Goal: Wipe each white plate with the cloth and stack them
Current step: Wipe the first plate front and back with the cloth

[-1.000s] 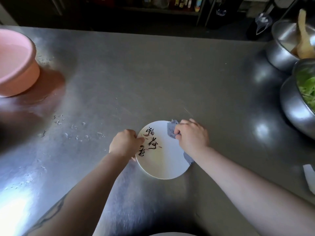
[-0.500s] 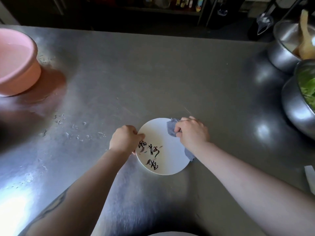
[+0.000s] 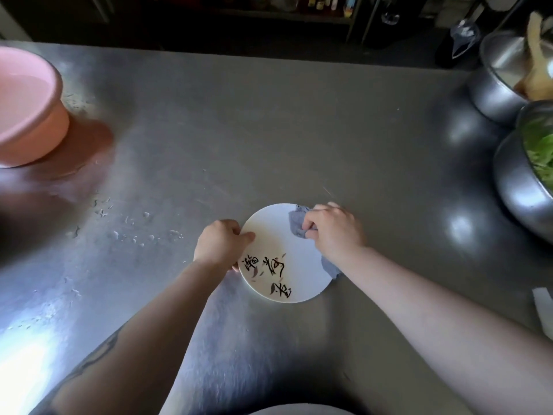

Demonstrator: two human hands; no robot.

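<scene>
Plate [image 3: 287, 259] sits near the middle of the worktop [image 3: 269, 130], toward its near edge, with dark brush lettering across the near-left part of its face. Your left hand [image 3: 220, 245] pinches the plate's left rim, thumb on top and the other fingers curled at or under the edge. Your right hand [image 3: 333, 232] has its fingers bunched tight around the cloth [image 3: 296, 224], pressing it on the far-right part of the plate; a tail of cloth hangs out past the right rim by your wrist.

This looks like the wiping step, partly done. To do it well, keep the left pinch firm so the plate cannot skate on the wet steel. Work the cloth round the rim first, then sweep the centre, turning the plate with the left hand and leaving the right in one place. Flatten the cloth somewhat under your fingers; a tight wad probably touches only a small patch at a time. Cover the lettered area too, since the cloth is not on it now. Tuck in the loose tail so it does not drag through the droplets [image 3: 134, 232] lying left of the plate.

A pale curved edge shows at the near edge of the worktop; it may be the stack, but you cannot tell from this view. A pink basin [image 3: 27, 112] stands at the far-left corner, and two steel bowls [image 3: 514, 181] at the right edge.
</scene>
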